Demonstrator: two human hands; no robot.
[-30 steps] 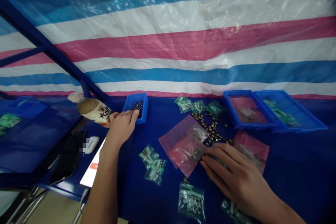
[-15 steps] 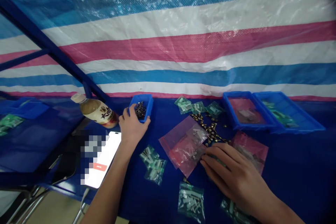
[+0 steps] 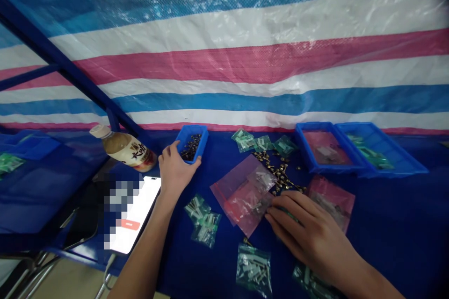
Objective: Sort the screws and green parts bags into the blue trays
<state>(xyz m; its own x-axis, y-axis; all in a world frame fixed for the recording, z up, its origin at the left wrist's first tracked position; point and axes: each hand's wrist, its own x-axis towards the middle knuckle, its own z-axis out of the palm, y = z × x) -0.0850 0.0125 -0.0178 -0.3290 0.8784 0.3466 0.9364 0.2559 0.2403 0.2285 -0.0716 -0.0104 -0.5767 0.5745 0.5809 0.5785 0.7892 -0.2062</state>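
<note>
I see the left hand [image 3: 175, 168], nearer than the right hand [image 3: 315, 229] (pinch unclear), clasping the bin [image 3: 205, 140] between spread thumb and fingers, its long axis running ahead from the palm, slightly rightward.

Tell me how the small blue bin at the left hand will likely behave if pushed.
The small blue bin is probably fairly heavy for its size, given the screw-like metal pieces heaped inside. Its straight walls suggest a stiff shell. Sitting low and flat, it seems likelier to slide than tip, though its loose contents may shift.
</note>
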